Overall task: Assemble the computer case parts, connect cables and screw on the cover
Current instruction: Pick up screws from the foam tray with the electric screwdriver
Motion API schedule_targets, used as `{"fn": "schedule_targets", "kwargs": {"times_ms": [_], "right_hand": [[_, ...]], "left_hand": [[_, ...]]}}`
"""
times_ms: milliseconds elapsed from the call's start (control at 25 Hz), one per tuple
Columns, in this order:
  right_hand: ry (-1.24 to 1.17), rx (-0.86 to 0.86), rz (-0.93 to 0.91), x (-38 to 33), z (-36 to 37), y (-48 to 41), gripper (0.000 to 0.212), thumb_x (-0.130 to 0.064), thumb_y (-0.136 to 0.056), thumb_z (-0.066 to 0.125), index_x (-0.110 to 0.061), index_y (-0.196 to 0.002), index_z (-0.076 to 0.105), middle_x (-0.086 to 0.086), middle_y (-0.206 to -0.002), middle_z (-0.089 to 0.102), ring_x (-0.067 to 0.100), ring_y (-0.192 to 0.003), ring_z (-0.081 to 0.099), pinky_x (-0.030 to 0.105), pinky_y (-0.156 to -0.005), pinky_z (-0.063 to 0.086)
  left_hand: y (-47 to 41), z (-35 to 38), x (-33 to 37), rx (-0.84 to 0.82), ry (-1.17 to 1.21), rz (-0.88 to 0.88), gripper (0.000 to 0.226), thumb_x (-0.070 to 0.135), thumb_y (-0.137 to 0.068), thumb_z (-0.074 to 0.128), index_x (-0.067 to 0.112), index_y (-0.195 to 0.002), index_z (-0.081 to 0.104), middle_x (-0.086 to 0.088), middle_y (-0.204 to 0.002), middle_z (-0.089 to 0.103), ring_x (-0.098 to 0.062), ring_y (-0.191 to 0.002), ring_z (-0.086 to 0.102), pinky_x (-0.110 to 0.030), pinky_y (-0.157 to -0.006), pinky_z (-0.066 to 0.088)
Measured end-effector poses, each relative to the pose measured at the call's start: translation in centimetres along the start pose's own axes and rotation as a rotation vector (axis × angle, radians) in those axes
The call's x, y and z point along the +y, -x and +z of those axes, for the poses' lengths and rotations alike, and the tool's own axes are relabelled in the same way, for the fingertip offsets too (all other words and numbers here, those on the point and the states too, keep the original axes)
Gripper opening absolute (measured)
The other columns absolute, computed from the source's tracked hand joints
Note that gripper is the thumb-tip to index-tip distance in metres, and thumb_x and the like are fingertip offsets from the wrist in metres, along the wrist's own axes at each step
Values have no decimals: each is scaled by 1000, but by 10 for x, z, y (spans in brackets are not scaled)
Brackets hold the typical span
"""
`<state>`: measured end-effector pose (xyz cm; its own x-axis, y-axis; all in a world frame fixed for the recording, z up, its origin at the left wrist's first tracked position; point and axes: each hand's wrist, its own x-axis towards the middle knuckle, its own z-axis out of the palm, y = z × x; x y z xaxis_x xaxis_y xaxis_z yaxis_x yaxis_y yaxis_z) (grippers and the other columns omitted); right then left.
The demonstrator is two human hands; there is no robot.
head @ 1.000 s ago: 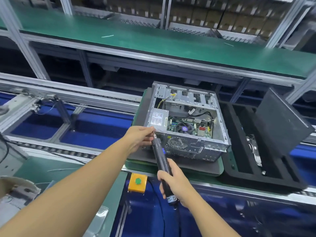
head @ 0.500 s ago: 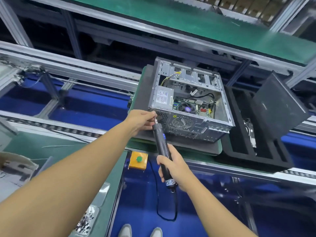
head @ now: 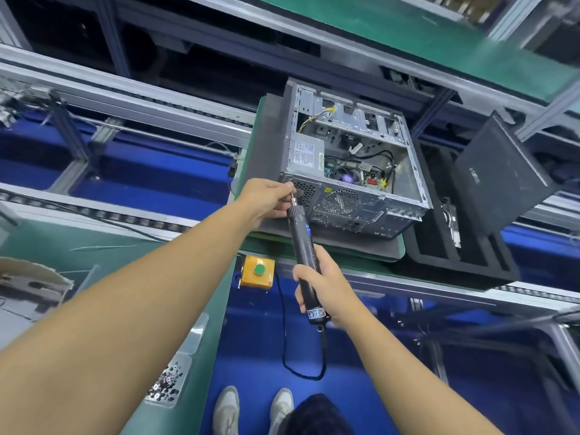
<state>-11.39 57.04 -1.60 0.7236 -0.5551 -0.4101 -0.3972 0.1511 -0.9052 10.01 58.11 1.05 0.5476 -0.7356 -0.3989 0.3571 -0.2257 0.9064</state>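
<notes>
The screwdriver (head: 302, 238) tip is pinched by the left hand (head: 266, 197) at the open computer case's (head: 354, 171) back corner; the handle is gripped by the right hand (head: 323, 287). If it is tilted, the case could be scratched.

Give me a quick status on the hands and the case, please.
Right hand grips screwdriver; left hand pinches its bit. Tip at case rear corner. Nothing blocking.

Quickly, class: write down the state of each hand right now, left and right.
Left hand: grip closed, pinching the bit at the tip of the electric screwdriver, by the computer case.
Right hand: grip closed round the electric screwdriver's body.
</notes>
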Motion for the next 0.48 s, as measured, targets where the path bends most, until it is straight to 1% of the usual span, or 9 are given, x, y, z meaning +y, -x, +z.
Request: {"fn": "schedule_targets", "kwargs": {"times_ms": [80, 160, 240, 360, 480], "right_hand": [[12, 14, 2, -4, 9, -1, 29, -22, -85, 63, -29, -111, 53, -2, -69, 55, 26, -54, 53, 32, -48, 48], [17, 31, 17, -7, 15, -3, 34, -22, -85, 62, -27, -117, 51, -3, -67, 56, 25, -53, 54, 32, -47, 48], [14, 41, 22, -10, 21, -4, 32, -22, -86, 62, -28, -116, 52, -2, -67, 57, 25, -53, 55, 31, -47, 48], [-10, 60, 11, -15, 26, -6, 27, -24, -86, 62, -33, -111, 54, 1, -72, 57, 25, -53, 54, 31, -47, 48], [-3, 69, 12, -23, 28, -11, 27, -23, -87, 62, -33, -111, 54, 2, -71, 57, 26, -52, 54, 31, -47, 48]], "left_hand": [[0, -6, 2, 0, 10, -6, 21, 22, -95, 64, 4, -102, 74, -2, -79, 64, -9, -63, 58, -20, -56, 55], [-2, -11, 5, -7, 4, -22, 21, 22, -96, 63, 5, -102, 73, -2, -81, 63, -9, -65, 58, -23, -61, 57], [-4, -13, 8, -11, -7, -34, 20, 22, -96, 63, 6, -100, 74, -1, -81, 63, -10, -67, 58, -24, -64, 58], [-7, -13, 14, -6, -16, -42, 17, 22, -95, 64, 8, -96, 75, -2, -81, 63, -11, -69, 59, -23, -60, 56], [-13, -15, 19, 2, -13, -49, 18, 21, -94, 65, 7, -99, 75, -2, -82, 65, -12, -70, 61, -23, -58, 55]]}}
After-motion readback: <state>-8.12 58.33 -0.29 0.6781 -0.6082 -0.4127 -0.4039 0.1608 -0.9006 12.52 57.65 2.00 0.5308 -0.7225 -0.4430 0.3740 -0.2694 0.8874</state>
